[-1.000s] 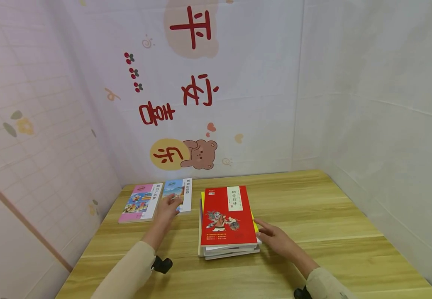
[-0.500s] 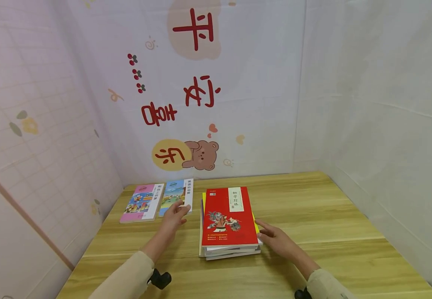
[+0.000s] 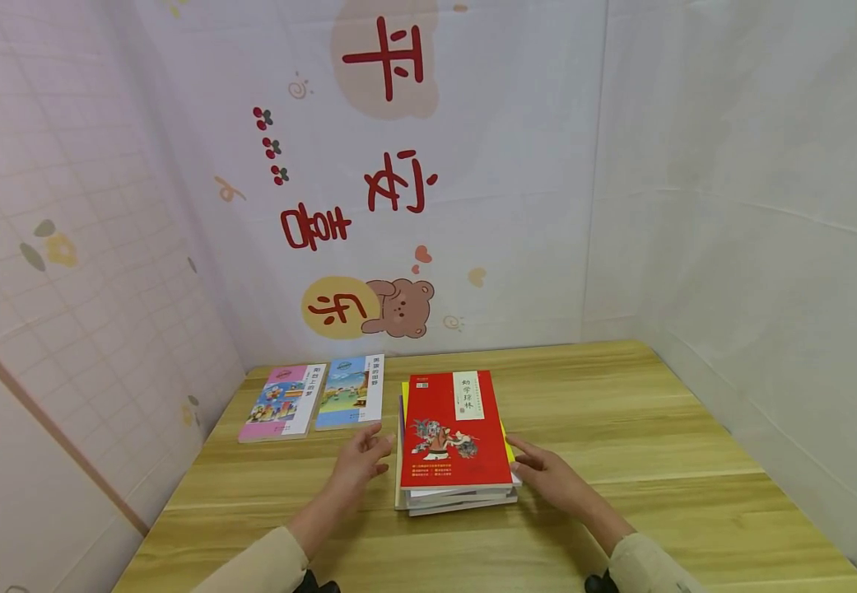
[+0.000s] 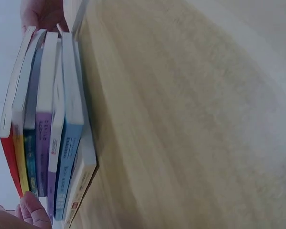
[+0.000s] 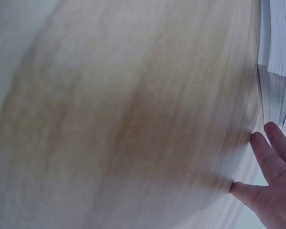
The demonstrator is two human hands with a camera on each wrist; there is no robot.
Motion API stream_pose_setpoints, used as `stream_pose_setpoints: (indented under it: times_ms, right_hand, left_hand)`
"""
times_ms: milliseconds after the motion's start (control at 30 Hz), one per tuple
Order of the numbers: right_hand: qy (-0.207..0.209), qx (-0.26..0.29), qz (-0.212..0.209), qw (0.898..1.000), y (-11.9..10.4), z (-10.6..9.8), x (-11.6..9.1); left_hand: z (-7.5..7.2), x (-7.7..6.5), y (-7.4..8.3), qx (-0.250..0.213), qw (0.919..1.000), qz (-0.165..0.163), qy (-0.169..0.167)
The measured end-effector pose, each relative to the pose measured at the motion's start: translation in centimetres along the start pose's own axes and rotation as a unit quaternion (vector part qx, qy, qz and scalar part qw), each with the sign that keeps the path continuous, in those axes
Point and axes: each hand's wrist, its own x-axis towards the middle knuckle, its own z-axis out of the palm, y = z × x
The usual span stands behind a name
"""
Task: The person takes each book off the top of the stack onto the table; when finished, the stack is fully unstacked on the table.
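A stack of several books stands in the middle of the table, with a red book (image 3: 443, 453) on top. In the left wrist view its spines show: red, yellow, dark teal, a purple book (image 4: 44, 152), light blue and cream. My left hand (image 3: 357, 465) is just left of the stack, fingers loosely bent and holding nothing. On the other side my right hand (image 3: 550, 478) has its fingertips at the stack's right edge. In the right wrist view the fingers of that right hand (image 5: 276, 186) are spread beside the page edges; some tips meet the table.
A pink book (image 3: 280, 403) and a blue book (image 3: 350, 394) lie flat, side by side, at the table's back left. White printed cloth walls (image 3: 517, 206) rise behind the wooden table (image 3: 621, 412) and along its sides.
My left hand has drawn back from over the blue book, toward me and to the right, to the stack's left side. My right hand and the books have stayed put.
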Motion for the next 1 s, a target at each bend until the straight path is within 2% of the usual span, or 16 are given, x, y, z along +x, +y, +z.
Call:
stream_pose_setpoints:
  times_ms: [267,367,600,800,1000]
  right_hand:
    - [-0.002,0.006,-0.001,1.0,-0.2,0.0,-0.1]
    - [-0.002,0.006,-0.003,1.0,-0.3,0.0,-0.1]
    - [-0.001,0.004,-0.002,1.0,-0.1,0.0,-0.1]
    - [-0.002,0.002,-0.004,1.0,-0.2,0.0,-0.1]
    - [-0.002,0.006,-0.003,1.0,-0.2,0.0,-0.1]
  left_hand:
    - [0.8,-1.1,-0.7,0.005,0.9999,0.003,-0.014]
    - [1.0,-1.3,-1.2,0.005,0.9997,-0.002,-0.023]
    - [1.7,-1.7,-2.4,-0.004,0.9991,0.011,-0.04]
    - [2.3,-1.8,-2.3,0.003,0.9993,-0.02,-0.031]
    - [2.5,-1.8,-2.4,0.0,0.9989,-0.027,-0.039]
